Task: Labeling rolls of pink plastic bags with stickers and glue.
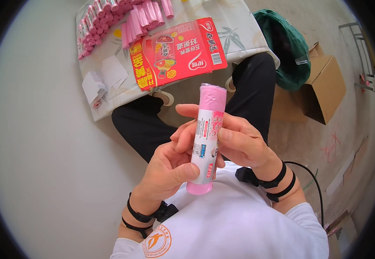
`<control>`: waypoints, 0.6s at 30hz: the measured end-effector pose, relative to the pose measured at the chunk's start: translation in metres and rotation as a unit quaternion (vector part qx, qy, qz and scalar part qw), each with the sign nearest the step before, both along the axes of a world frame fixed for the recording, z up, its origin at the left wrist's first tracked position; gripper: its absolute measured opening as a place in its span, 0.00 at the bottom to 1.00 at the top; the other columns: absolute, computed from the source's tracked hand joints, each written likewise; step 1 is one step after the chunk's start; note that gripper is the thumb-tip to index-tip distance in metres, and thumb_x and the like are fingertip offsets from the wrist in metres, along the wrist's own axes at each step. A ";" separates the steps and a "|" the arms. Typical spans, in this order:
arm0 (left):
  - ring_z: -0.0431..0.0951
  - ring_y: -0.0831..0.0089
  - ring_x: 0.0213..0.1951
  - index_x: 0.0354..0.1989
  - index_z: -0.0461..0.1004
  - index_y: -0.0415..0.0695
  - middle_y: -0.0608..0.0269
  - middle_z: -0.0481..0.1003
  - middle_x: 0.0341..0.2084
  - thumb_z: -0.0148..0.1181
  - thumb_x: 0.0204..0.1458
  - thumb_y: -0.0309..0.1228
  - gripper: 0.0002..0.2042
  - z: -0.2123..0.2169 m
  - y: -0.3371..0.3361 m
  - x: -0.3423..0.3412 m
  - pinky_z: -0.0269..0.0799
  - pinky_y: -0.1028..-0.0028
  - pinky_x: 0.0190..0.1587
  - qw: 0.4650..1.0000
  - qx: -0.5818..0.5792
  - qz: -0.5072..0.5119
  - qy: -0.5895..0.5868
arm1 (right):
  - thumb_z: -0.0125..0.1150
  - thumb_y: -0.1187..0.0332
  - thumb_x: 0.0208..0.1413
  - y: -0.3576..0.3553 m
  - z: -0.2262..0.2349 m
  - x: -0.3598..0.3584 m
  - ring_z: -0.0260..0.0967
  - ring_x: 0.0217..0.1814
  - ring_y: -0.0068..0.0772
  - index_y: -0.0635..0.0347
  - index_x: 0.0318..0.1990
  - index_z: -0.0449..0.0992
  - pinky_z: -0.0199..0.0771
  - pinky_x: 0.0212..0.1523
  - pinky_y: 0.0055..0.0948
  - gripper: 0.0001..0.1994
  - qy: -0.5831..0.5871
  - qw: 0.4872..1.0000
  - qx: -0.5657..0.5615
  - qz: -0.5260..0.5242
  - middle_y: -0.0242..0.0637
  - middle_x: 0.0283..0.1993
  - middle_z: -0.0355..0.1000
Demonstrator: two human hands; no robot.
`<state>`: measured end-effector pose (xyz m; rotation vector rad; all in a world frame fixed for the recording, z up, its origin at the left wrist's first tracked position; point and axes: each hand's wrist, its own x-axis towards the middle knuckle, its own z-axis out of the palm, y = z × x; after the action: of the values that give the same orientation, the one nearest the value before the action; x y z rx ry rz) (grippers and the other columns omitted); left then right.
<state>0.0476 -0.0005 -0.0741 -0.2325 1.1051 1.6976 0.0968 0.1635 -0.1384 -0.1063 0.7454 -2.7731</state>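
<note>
A roll of pink plastic bags with a white and silver printed label wrapped round its middle is held upright, slightly tilted, in front of my chest. My left hand grips its lower left side, thumb lying across the label. On the upper right side, my right hand presses its thumb against the label's edge, with its other fingers behind the roll. Both pink ends of the roll stick out past the label. The fingers behind the roll are partly hidden.
Ahead stands a table with a pale leaf-patterned cloth. On it lie a flattened red carton, stacked labelled pink rolls, unlabelled pink rolls and white paper slips. To the right are a green sack and an open cardboard box.
</note>
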 end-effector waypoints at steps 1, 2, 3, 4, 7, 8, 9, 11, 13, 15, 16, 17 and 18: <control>0.79 0.64 0.30 0.61 0.60 0.39 0.51 0.74 0.34 0.73 0.39 0.48 0.43 -0.001 0.000 0.000 0.80 0.69 0.30 1.000 -0.001 -0.001 -0.001 | 0.44 0.64 0.65 -0.001 0.000 0.000 0.73 0.46 0.29 0.68 0.68 0.49 0.78 0.34 0.22 0.28 -0.001 1.000 -0.001 -0.001 0.46 0.54 0.70; 0.79 0.64 0.30 0.61 0.59 0.38 0.50 0.74 0.33 0.73 0.39 0.48 0.43 -0.001 0.001 0.000 0.80 0.68 0.30 1.000 -0.009 -0.012 0.007 | 0.46 0.65 0.64 -0.002 0.002 -0.001 0.74 0.46 0.28 0.68 0.67 0.52 0.78 0.34 0.23 0.27 -0.021 1.000 0.001 -0.017 0.46 0.52 0.71; 0.79 0.64 0.30 0.61 0.59 0.38 0.50 0.74 0.33 0.73 0.39 0.49 0.43 -0.002 0.002 0.001 0.80 0.68 0.30 1.000 -0.017 -0.022 0.015 | 0.49 0.65 0.62 -0.003 0.004 -0.001 0.74 0.45 0.28 0.68 0.66 0.54 0.78 0.34 0.23 0.27 -0.041 0.999 0.003 -0.030 0.45 0.50 0.72; 0.79 0.64 0.30 0.61 0.59 0.38 0.50 0.74 0.33 0.73 0.39 0.49 0.43 -0.002 0.003 0.003 0.80 0.68 0.30 0.999 -0.018 -0.023 0.014 | 0.49 0.65 0.62 -0.003 0.007 -0.002 0.74 0.45 0.28 0.68 0.66 0.54 0.78 0.34 0.23 0.27 -0.042 0.999 0.002 -0.031 0.45 0.50 0.72; 0.79 0.64 0.31 0.62 0.58 0.38 0.48 0.75 0.32 0.73 0.40 0.48 0.44 -0.003 0.000 0.007 0.80 0.68 0.30 0.999 -0.030 0.000 0.045 | 0.53 0.66 0.60 -0.003 0.014 -0.003 0.75 0.43 0.27 0.68 0.59 0.62 0.79 0.35 0.24 0.22 -0.072 0.993 0.079 -0.042 0.43 0.45 0.75; 0.78 0.62 0.39 0.57 0.62 0.35 0.49 0.73 0.39 0.70 0.43 0.39 0.35 -0.005 -0.006 0.003 0.77 0.65 0.40 1.000 0.023 -0.009 0.013 | 0.54 0.66 0.59 -0.005 0.016 -0.002 0.75 0.42 0.27 0.68 0.56 0.65 0.79 0.35 0.24 0.20 -0.097 0.992 0.065 -0.052 0.42 0.42 0.76; 0.76 0.61 0.47 0.53 0.66 0.31 0.50 0.72 0.45 0.67 0.47 0.30 0.26 -0.006 -0.011 0.001 0.74 0.63 0.49 0.997 0.074 -0.017 -0.019 | 0.56 0.67 0.59 -0.008 0.017 -0.002 0.76 0.40 0.26 0.68 0.52 0.68 0.79 0.36 0.24 0.17 -0.121 0.990 0.049 -0.062 0.41 0.40 0.76; 0.77 0.61 0.39 0.57 0.61 0.34 0.47 0.73 0.39 0.69 0.44 0.38 0.34 -0.004 -0.003 0.006 0.77 0.65 0.40 0.999 0.024 -0.022 0.007 | 0.54 0.65 0.60 -0.010 0.014 -0.001 0.76 0.40 0.26 0.68 0.50 0.69 0.78 0.36 0.24 0.16 -0.117 0.988 0.061 -0.076 0.40 0.38 0.76; 0.79 0.61 0.32 0.62 0.57 0.38 0.45 0.74 0.33 0.72 0.41 0.46 0.42 -0.004 -0.003 0.007 0.80 0.66 0.31 0.999 -0.027 -0.025 0.033 | 0.52 0.62 0.61 -0.011 0.011 0.000 0.76 0.40 0.26 0.68 0.47 0.70 0.78 0.37 0.24 0.16 -0.112 0.987 0.071 -0.089 0.40 0.37 0.77; 0.79 0.59 0.33 0.62 0.57 0.37 0.42 0.74 0.34 0.70 0.44 0.45 0.41 -0.007 -0.009 0.006 0.80 0.65 0.30 0.998 -0.004 -0.055 0.006 | 0.47 0.57 0.64 -0.008 0.009 -0.001 0.76 0.39 0.26 0.68 0.45 0.72 0.77 0.38 0.23 0.19 -0.143 0.987 0.035 -0.066 0.41 0.36 0.77; 0.79 0.59 0.33 0.62 0.57 0.37 0.42 0.74 0.34 0.70 0.44 0.45 0.41 -0.008 -0.011 0.007 0.80 0.65 0.30 0.998 -0.004 -0.055 0.006 | 0.47 0.57 0.64 -0.008 0.009 -0.001 0.76 0.39 0.26 0.68 0.45 0.72 0.77 0.38 0.23 0.19 -0.144 0.987 0.035 -0.066 0.41 0.36 0.77; 0.79 0.59 0.33 0.62 0.58 0.37 0.40 0.74 0.34 0.69 0.45 0.44 0.39 -0.010 -0.012 0.008 0.80 0.64 0.30 0.999 0.019 -0.047 -0.006 | 0.45 0.55 0.64 -0.007 0.009 -0.001 0.76 0.38 0.26 0.67 0.44 0.73 0.77 0.38 0.23 0.21 -0.140 0.988 0.035 -0.060 0.41 0.36 0.77; 0.79 0.58 0.33 0.61 0.58 0.37 0.39 0.74 0.35 0.68 0.47 0.43 0.37 -0.011 -0.013 0.008 0.80 0.64 0.30 0.998 0.043 -0.039 -0.018 | 0.42 0.53 0.65 -0.007 0.009 -0.001 0.76 0.38 0.26 0.67 0.43 0.73 0.77 0.38 0.22 0.23 -0.137 0.988 0.035 -0.055 0.41 0.36 0.77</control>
<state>0.0553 -0.0134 -0.0849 -0.1620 0.9994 1.6606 0.0956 0.1564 -0.1294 0.3319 0.7939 -2.7793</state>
